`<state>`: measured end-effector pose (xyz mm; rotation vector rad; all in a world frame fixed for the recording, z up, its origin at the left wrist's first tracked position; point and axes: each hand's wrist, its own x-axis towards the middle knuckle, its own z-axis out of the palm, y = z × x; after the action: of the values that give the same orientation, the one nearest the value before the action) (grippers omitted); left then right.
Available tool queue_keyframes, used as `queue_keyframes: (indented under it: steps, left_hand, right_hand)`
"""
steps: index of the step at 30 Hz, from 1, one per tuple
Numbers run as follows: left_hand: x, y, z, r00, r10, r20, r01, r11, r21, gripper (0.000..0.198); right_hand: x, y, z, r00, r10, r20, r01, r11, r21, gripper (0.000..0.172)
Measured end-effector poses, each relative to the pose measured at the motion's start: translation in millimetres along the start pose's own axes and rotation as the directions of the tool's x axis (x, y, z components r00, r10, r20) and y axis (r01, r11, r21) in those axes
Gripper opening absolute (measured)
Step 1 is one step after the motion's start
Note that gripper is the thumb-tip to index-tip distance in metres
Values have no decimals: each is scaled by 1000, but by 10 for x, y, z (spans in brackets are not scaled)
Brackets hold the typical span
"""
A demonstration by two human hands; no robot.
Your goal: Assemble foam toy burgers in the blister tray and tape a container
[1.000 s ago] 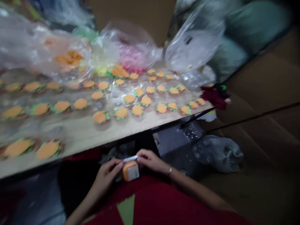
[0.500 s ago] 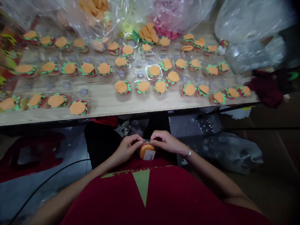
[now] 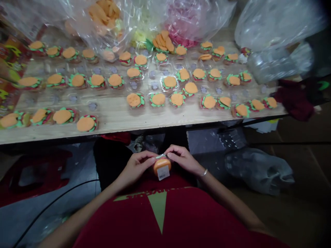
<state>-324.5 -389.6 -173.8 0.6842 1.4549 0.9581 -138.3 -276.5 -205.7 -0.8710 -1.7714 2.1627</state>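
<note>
Low over my lap is a toy burger in a clear plastic box (image 3: 161, 165), its orange bun facing up. A white label with a dark printed code (image 3: 163, 173) is on its near side. My left hand (image 3: 141, 163) pinches the box's far left edge between thumb and fingers. At the far right edge, my right hand (image 3: 181, 157) has its thumb and fingertips closed on the box. Rows of similar toy burgers in open clear boxes, one of them a burger (image 3: 87, 123) near the front edge, cover much of the wooden table (image 3: 113, 119) ahead.
Clear bags of orange pieces (image 3: 103, 13) and pink pieces (image 3: 181, 24) stand at the table's back. Stacked clear boxes (image 3: 271, 63) and a dark red cloth (image 3: 293, 100) lie at the right end. A red stool (image 3: 59, 172) and a plastic bag (image 3: 258, 172) are below.
The boxed burger has tilted slightly, and its label sits a little further left and nearer me. My right fingers have shifted a little along the box's far edge.
</note>
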Motion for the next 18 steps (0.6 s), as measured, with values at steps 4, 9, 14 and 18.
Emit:
queue_keyframes:
  steps: [4, 9, 14, 18]
  left_hand:
    - [-116, 69, -8, 999, 49, -8, -48, 992, 117, 26]
    - [-238, 89, 31, 992, 108, -65, -94, 977, 190, 23]
    - [-232, 149, 51, 971, 239, -16, -218, 910, 353, 19]
    - [-196, 119, 64, 967, 256, 19, -244, 895, 374, 17]
  right_hand:
    - [-51, -236, -220, 993, -53, 110, 69, 986, -153, 17]
    - [-56, -478, -315, 961, -60, 269, 150, 933, -327, 15]
    - [-1, -638, -281, 931, -99, 351, 274, 824, -496, 16]
    - [-19, -589, -240, 924, -98, 369, 294, 799, -524, 16]
